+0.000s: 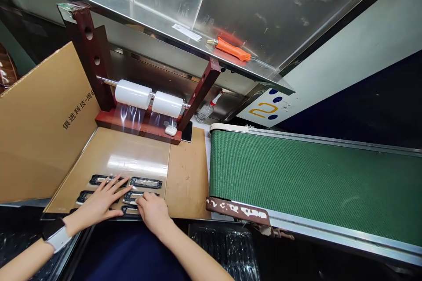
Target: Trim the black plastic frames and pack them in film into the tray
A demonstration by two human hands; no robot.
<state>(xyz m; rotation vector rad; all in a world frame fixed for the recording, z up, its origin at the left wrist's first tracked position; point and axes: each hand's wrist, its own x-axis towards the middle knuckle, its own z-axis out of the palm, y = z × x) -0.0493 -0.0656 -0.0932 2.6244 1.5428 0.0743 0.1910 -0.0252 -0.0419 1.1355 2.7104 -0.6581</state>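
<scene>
Several black rectangular frame parts (145, 182) lie in rows under a clear film sheet (132, 162) on a brown work board (187, 175). My left hand (99, 202) lies flat on the parts with its fingers stretched out, a white watch on the wrist. Just to its right, my right hand (152, 210) has its fingers curled down, pressing on the nearest part at the board's front edge. Whether it holds anything is hidden.
Two white film rolls (133, 93) sit on a rod in a dark red stand (138, 125). A cardboard sheet (39, 127) leans at the left. A green conveyor belt (296, 175) runs to the right. An orange tool (231, 49) lies on the metal shelf above.
</scene>
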